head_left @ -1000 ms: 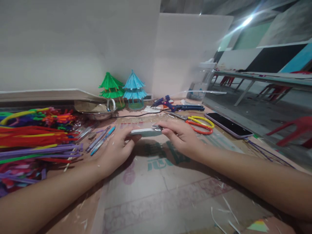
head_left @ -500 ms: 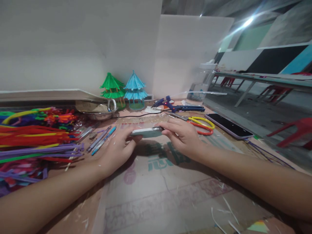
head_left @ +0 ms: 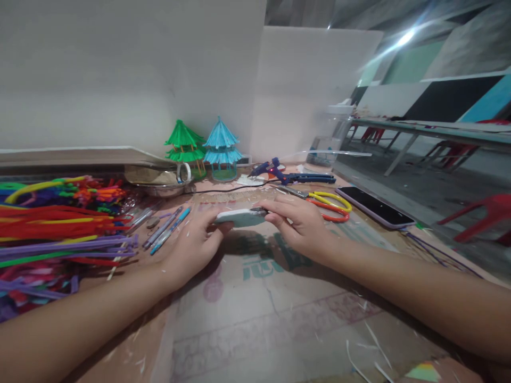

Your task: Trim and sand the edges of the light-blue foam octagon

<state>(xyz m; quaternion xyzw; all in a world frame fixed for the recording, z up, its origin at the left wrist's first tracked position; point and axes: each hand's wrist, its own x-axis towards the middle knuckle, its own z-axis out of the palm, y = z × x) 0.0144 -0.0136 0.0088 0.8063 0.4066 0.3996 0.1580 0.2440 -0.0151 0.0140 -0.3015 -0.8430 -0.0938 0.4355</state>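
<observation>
Between my two hands is a flat white slab (head_left: 237, 218), perhaps foam board, held edge-on above the table. My left hand (head_left: 195, 247) grips its left end, thumb below and fingers behind. At the right end, my right hand (head_left: 299, 223) pinches a small metal blade (head_left: 257, 209) that lies against the slab's edge; most of the blade is hidden by the fingers. Beneath the hands lies a clear sheet (head_left: 279, 324) with green and red print, strewn with thin white shavings.
Bundles of coloured pipe cleaners (head_left: 59, 221) and several pens (head_left: 171, 230) lie left. Behind stand green (head_left: 186, 146) and blue (head_left: 221, 149) little pagodas and a glue gun (head_left: 265, 168). Scissors (head_left: 331, 205) and a phone (head_left: 375, 206) are on the right.
The metal blade in my right hand has tilted slightly, going from shiny to dark, along the slab's edge. Both hands stay in nearly the same place.
</observation>
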